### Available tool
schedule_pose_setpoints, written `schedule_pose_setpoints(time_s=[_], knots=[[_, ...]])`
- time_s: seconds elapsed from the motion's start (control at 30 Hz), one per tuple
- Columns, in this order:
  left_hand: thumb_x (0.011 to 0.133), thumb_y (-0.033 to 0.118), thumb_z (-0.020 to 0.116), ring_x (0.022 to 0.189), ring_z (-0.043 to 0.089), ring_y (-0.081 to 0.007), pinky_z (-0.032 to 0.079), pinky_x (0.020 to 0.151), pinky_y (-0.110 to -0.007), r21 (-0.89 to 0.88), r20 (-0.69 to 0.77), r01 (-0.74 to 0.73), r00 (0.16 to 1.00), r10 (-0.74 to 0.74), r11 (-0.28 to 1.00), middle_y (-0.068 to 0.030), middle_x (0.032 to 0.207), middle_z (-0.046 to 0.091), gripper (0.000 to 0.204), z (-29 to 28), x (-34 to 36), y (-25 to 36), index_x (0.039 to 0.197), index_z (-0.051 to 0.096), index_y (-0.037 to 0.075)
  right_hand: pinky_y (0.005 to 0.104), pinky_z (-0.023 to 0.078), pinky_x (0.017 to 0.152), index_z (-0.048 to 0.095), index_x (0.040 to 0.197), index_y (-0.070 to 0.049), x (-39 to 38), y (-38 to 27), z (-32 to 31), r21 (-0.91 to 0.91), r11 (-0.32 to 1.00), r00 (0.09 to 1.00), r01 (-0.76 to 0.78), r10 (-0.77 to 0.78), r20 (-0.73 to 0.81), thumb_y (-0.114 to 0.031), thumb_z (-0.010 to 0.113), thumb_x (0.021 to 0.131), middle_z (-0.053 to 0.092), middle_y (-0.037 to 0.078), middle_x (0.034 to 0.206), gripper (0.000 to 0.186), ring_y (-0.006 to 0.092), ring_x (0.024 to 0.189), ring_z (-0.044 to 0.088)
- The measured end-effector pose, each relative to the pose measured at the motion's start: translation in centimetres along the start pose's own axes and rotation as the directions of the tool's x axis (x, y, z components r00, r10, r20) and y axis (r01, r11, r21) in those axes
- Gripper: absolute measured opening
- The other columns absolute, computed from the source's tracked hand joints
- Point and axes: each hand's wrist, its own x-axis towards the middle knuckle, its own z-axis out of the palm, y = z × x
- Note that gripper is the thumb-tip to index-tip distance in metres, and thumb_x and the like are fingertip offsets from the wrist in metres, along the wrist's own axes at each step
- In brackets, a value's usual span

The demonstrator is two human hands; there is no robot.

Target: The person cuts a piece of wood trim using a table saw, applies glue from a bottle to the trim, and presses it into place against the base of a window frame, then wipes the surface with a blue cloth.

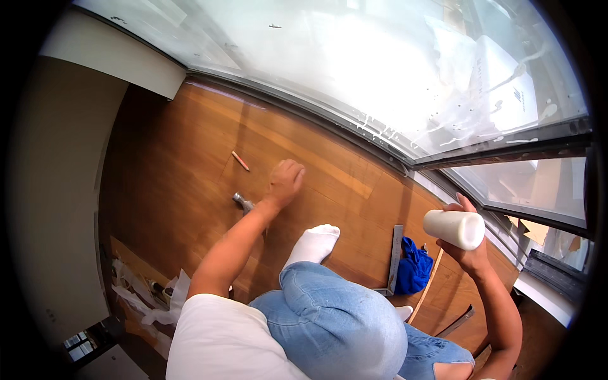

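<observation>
In my right hand (474,258) is a white cylindrical bottle (451,228), held out on the right near the window frame and tipped so its round end shows. My left hand (286,182) is over the wooden floor (323,171), fingers curled in toward the palm. Whether anything is inside that curl is hidden. Just left of it lies a hammer (241,201), its metal head showing and its handle mostly behind my forearm. A red pencil (240,161) rests on the boards a little farther off.
A large glass pane (285,44) with white splashes runs along the far side. On the right lie a metal square (395,253), a bundled blue cloth (414,269), a thin wooden stick (429,282) and a dark strip (457,320). Crumpled white sheeting (145,313) is at lower left.
</observation>
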Motion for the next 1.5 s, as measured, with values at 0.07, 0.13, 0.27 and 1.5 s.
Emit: schedule_pose_setpoints(time_s=[0.07,0.13,0.27,1.5], knots=[[0.095,0.009,0.067,0.088,0.063,-0.0346,0.051,0.079,-0.045,0.04,-0.169,0.205,0.966,-0.196,0.978,-0.013,0.093,0.065,0.004,-3.0,0.1,-5.6,0.094,0.068,0.005,0.0395,0.054,0.105,0.03,0.164,-0.007,4.1,-1.8,3.4,-0.051,0.992,0.993,0.114,-0.113,0.028,0.001,0.089,0.075,0.063,0.011,0.137,0.107,0.0231,0.125,0.063],[0.102,0.017,0.059,0.092,0.062,-0.0353,0.05,0.083,-0.046,-0.049,-0.307,0.59,0.759,-0.574,0.806,-0.0135,0.094,0.064,0.016,-6.5,-0.3,-11.7,0.097,0.068,0.005,0.0408,0.055,0.104,0.029,0.164,-0.007,8.4,-4.6,7.4,-0.013,0.976,0.975,0.219,-0.218,0.046,0.001,0.088,0.076,0.062,0.011,0.138,0.106,0.0242,0.124,0.064],[0.102,0.018,0.059,0.1,0.06,-0.0375,0.049,0.087,-0.047,0.283,-0.549,0.665,0.704,-0.451,0.692,-0.0141,0.101,0.063,0.013,-11.9,-5.2,-22.2,0.098,0.064,0.006,0.0378,0.061,0.094,0.03,0.163,-0.007,17.2,-6.9,17.1,0.168,0.965,0.977,0.199,-0.208,0.038,0.004,0.086,0.078,0.061,0.012,0.138,0.103,0.0231,0.123,0.064],[0.098,0.019,0.065,0.095,0.059,-0.0364,0.049,0.084,-0.049,0.399,-0.532,0.631,0.75,-0.393,0.665,-0.0112,0.098,0.061,0.012,-11.7,-7.5,-24.0,0.095,0.058,0.009,0.0415,0.056,0.106,0.034,0.154,-0.001,24.8,1.3,29.0,0.227,0.935,0.892,0.271,-0.155,-0.425,0.008,0.081,0.085,0.062,0.019,0.138,0.084,0.0286,0.126,0.062]])
